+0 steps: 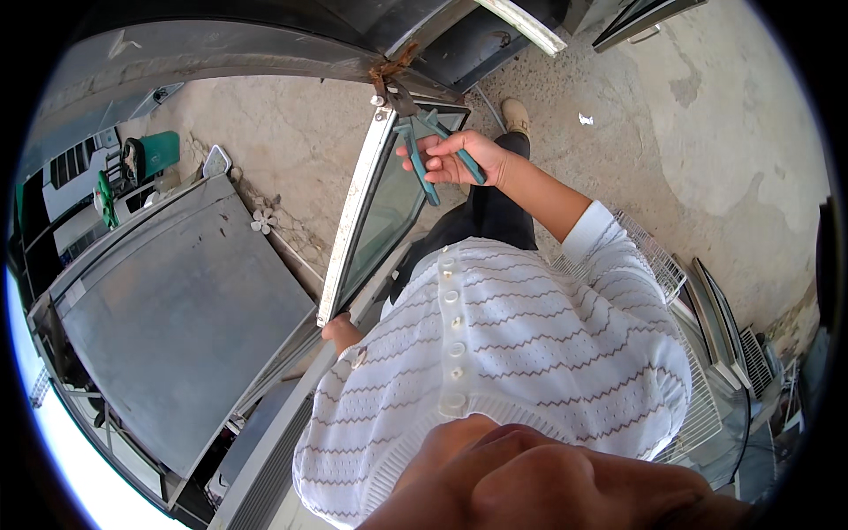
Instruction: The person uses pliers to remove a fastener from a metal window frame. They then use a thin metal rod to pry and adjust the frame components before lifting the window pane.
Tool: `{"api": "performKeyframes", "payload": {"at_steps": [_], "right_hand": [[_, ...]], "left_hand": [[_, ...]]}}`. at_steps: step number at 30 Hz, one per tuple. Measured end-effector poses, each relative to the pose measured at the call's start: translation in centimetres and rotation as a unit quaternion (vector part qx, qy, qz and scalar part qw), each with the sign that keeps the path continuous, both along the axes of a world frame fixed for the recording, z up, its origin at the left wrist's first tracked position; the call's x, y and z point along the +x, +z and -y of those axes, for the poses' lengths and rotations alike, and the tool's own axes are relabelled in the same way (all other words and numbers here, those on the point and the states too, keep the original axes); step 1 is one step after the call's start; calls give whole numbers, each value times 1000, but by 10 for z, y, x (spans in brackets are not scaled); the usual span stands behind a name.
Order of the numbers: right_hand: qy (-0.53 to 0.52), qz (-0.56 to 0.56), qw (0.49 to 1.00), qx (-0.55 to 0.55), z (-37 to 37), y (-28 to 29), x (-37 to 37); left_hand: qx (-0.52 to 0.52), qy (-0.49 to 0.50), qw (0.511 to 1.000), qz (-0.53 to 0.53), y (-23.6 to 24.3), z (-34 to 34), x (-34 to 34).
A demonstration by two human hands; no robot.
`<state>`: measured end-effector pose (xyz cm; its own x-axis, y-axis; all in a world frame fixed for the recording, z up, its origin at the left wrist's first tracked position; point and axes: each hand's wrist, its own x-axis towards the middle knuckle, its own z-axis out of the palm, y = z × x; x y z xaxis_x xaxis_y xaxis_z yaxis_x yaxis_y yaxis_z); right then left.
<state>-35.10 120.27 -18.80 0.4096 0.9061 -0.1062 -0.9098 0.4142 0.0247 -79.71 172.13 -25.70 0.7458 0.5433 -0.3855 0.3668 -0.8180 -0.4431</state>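
My right hand [477,152] holds a pair of pliers [419,166] with teal handles, which are spread apart. The jaws sit at a rusty hinge bracket [385,74] on the edge of a dark metal frame [265,60]. Below that bracket a glass door [355,205] with a white frame stands swung out, its upper corner beside the jaws. At the opposite corner of the door, my left hand [341,330] is closed around the white frame. Some of its fingers are hidden behind the frame.
A large grey metal panel [190,309] lies on the left, near a small white fan blade [262,221]. Wire racks [698,397] and loose panels [720,322] lean at the right. Another dark-framed door [645,19] is at the top right, above the worn concrete floor [698,141].
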Motion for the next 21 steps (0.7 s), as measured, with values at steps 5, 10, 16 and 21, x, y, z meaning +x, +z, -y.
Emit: {"api": "performKeyframes", "payload": {"at_steps": [5,10,16,21], "right_hand": [[-83,30,996,-1,-22,-5,-17],[-30,-59,988,138,-12,-2,-11],[-14,3,990,143,-9,-7,-6],[16,0,998,52,1,6,2]], "left_hand": [[-295,-39,866,401,-32,-33,3],[40,20,994,103,-18,-9,-21],[77,24,996,30,4,25,6],[112,-400,905,91,-28,-39,-12]]}}
